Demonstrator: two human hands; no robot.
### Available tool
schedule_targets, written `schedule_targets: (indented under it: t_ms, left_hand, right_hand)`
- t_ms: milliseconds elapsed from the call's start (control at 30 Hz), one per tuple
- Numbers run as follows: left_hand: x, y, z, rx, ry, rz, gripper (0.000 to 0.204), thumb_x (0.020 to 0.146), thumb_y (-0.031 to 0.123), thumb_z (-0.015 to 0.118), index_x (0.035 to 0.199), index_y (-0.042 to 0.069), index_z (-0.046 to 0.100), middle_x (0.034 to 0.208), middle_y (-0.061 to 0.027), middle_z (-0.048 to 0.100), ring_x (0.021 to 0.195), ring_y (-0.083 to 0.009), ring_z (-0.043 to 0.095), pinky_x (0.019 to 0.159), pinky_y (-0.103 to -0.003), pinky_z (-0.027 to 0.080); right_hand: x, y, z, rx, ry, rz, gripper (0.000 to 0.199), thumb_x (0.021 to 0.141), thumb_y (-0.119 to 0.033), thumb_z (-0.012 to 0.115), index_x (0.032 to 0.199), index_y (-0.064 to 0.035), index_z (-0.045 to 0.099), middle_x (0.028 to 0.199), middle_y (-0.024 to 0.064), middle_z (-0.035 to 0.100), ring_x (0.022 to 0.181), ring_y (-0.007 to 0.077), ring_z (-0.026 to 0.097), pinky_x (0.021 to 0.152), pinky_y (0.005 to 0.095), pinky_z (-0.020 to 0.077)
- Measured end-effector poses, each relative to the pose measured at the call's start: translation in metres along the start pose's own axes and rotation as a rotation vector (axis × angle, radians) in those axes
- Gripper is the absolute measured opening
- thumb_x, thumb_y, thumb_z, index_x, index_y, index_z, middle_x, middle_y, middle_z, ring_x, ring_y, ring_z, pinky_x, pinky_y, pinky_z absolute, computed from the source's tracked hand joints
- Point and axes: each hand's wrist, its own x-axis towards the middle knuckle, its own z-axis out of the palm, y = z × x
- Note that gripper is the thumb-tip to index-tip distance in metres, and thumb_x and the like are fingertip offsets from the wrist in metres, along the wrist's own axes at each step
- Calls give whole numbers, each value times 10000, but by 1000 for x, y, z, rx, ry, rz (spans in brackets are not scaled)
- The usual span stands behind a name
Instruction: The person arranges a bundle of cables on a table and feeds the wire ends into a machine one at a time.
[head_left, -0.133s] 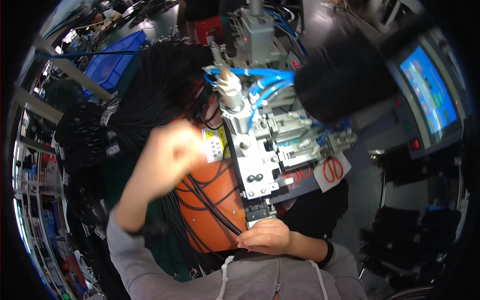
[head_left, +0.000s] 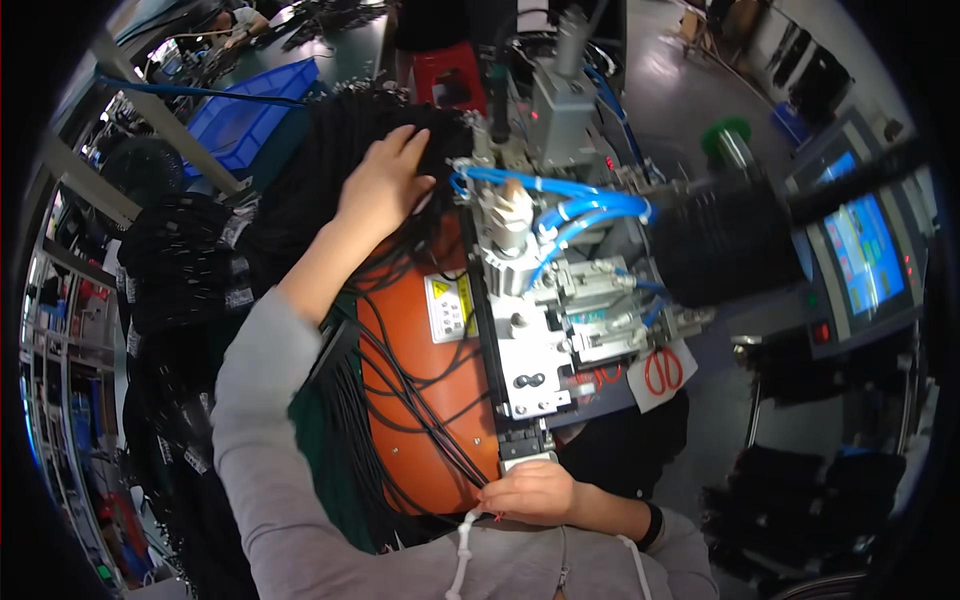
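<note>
My left hand (head_left: pixel 385 185) is stretched out to the far side, fingers apart, over the near edge of a thick pile of black cables (head_left: pixel 330 140). Whether its fingertips touch the cables is hard to tell. Close to my body, my right hand (head_left: pixel 530 492) is closed on the ends of a few black cables (head_left: pixel 440 435), with small reddish wire ends showing below it. Those cables run across an orange machine plate (head_left: pixel 425 390). Just beyond the right hand sits the front end of a metal machine (head_left: pixel 525 365) with pneumatic cylinders.
Blue air hoses (head_left: pixel 590 205) arch over the machine. A large black cylindrical object (head_left: pixel 725 240) and a touch screen (head_left: pixel 865 250) stand to the right. A blue bin (head_left: pixel 245 120) lies at the far left; a red stool (head_left: pixel 447 80) is behind the machine. More cable bundles (head_left: pixel 185 260) hang at left.
My left hand has swung away from me, from beside the warning label up to the cable pile, and its fingers now show spread. The right hand keeps its hold; the view has shifted slightly.
</note>
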Motion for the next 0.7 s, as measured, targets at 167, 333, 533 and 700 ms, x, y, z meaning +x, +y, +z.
schedule_targets:
  t_ms: [167,333,533,700]
  left_hand:
    - [25,-80,62,-6,-262,17,304,850,200,624,1115,51,613,1107,-109,639,927,-328,639,766,-448,518]
    - [73,-133,38,-681,77,-770,347,902,298,591,1044,-18,574,829,-152,676,781,-343,667,664,-424,529]
    - [83,-125,49,-313,83,-743,637,827,379,707,1197,-96,501,1020,-266,645,928,-366,643,800,-454,521]
    - [59,-103,46,307,253,-480,809,777,373,758,1335,-93,402,1308,-314,463,1210,-384,482,940,-453,466]
  right_hand:
    - [13,1,-2,42,-11,95,271,728,-20,741,985,-31,655,1020,104,674,746,223,659,633,303,524]
    - [12,2,-6,127,40,221,275,731,-11,747,990,-14,652,1019,116,674,780,233,671,657,313,536]
    - [19,2,-10,158,49,277,260,745,-7,744,988,-7,651,1016,122,674,793,231,675,665,313,542]
    - [18,1,-6,174,72,276,241,751,-1,739,975,-7,652,999,122,674,776,228,670,657,303,539]
